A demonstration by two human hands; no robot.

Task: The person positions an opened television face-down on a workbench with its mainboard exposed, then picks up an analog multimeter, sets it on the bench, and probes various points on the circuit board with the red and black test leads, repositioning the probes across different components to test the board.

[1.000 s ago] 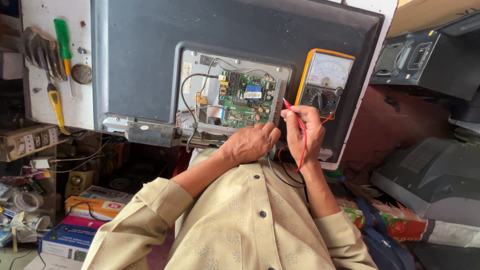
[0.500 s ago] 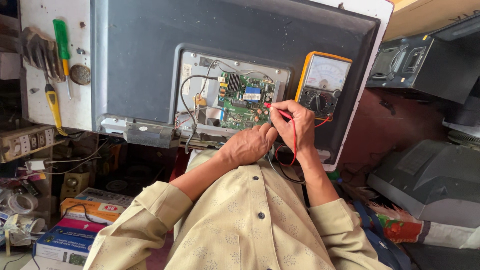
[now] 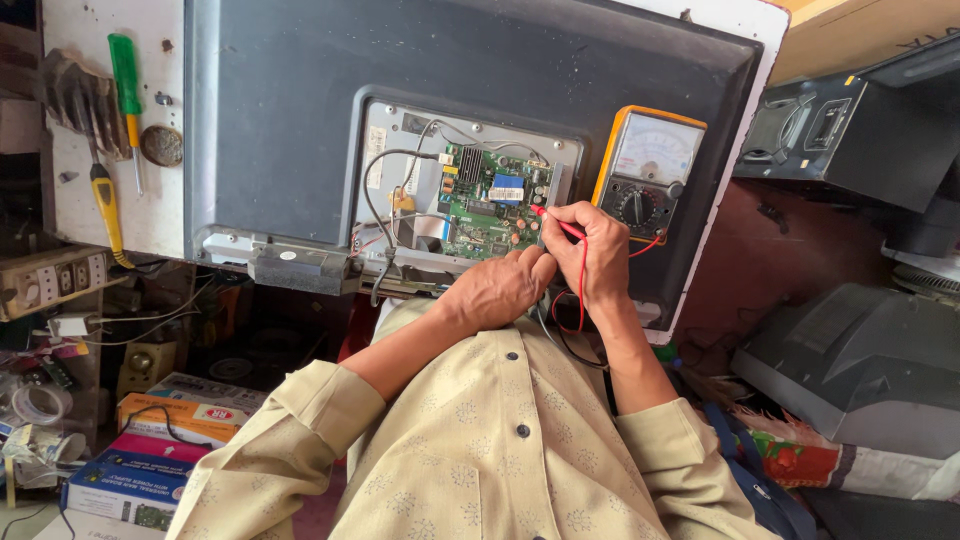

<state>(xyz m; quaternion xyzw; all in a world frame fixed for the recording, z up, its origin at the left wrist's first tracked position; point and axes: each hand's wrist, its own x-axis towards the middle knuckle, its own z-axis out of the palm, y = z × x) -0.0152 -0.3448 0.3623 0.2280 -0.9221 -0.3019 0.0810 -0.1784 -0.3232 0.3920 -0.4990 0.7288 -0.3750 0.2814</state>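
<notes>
Green circuit board [image 3: 487, 200] in a dark grey television back [image 3: 300, 100]; yellow-cased meter [image 3: 647, 170] with red probe [image 3: 560, 226]; green-handled screwdriver [image 3: 126, 80]; beige floral-patterned shirt [image 3: 500, 450].

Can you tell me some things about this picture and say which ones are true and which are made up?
1. The right hand holds a red probe against the green circuit board. True.
2. The meter has a blue case. False: its case is yellow-orange, with a pale dial face.
3. The left hand rests below the board, next to the right hand. True.
4. The green screwdriver is in the left hand. False: it lies on the white surface at the far left, away from both hands.
5. The back cover of the TV is grey. True.
</notes>
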